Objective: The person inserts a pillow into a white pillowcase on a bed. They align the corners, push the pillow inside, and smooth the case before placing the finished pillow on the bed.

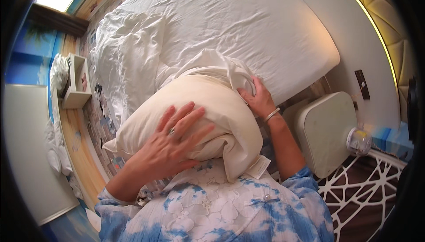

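Cream pillow [164, 98] in front of a bed [243, 16]

The left hand [173, 136], which wears a ring [171, 131], lies with spread fingers on the pillow. The right hand [260, 99], with a bracelet [271, 114] at its wrist, grasps a white cloth [212, 61] at the pillow's far side. To the right stands a pale cabinet [330, 129]; a jar [359, 142] is just beside it.

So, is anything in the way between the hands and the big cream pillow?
Nothing visible is between the left hand and the cream pillow: it lies spread on top. The right hand grips bunched white cloth by the pillow's far right edge, so that cloth seems to be between them.
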The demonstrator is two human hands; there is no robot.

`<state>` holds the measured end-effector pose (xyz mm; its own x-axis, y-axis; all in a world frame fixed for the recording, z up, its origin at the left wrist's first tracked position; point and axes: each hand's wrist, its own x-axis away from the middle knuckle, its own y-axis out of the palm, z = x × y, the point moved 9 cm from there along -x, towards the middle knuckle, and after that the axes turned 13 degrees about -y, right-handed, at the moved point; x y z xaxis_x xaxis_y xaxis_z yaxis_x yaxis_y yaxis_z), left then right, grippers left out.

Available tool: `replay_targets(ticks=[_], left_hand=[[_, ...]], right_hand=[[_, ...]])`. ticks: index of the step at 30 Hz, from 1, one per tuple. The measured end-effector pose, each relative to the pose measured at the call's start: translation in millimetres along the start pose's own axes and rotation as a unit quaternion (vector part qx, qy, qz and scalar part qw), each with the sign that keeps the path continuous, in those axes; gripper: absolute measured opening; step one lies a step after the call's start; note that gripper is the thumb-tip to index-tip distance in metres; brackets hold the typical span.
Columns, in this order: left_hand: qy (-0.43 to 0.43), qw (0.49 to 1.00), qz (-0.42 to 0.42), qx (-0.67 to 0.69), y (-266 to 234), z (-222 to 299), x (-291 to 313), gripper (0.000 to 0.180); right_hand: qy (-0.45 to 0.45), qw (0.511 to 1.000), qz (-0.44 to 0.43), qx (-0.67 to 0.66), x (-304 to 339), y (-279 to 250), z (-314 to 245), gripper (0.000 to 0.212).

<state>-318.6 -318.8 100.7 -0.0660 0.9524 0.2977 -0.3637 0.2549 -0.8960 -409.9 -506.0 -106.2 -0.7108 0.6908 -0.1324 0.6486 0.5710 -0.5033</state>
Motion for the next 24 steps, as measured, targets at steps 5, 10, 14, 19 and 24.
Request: replay_targets(ticks=[5, 10, 14, 19, 24], left_hand=[[0.020, 0.999, 0.045, 0.004, 71.2, -31.7, -51.6, 0.079], [0.062, 0.992, 0.050, 0.100, 109.3, -61.0, -86.2, 0.054], [0.135, 0.978, -0.027, 0.159, 135.5, -54.9, -77.6, 0.020], [0.195, 0.931, -0.300, 0.065, 131.9, -53.3, -42.7, 0.021], [0.286, 0.906, -0.304, -0.077, 80.8, -37.9, -123.4, 0.014]], right_hand=[[-0.006, 0.994, -0.059, 0.091, 79.0, -1.5, 32.3, 0.071], [0.105, 0.968, 0.058, -0.222, 137.2, 6.9, -51.4, 0.086], [0.088, 0.985, 0.151, 0.003, 130.4, -6.3, -96.9, 0.078], [0.120, 0.968, 0.167, -0.142, 150.3, 32.6, -113.1, 0.051], [0.236, 0.819, 0.221, -0.475, 182.7, 76.8, -119.6, 0.032]])
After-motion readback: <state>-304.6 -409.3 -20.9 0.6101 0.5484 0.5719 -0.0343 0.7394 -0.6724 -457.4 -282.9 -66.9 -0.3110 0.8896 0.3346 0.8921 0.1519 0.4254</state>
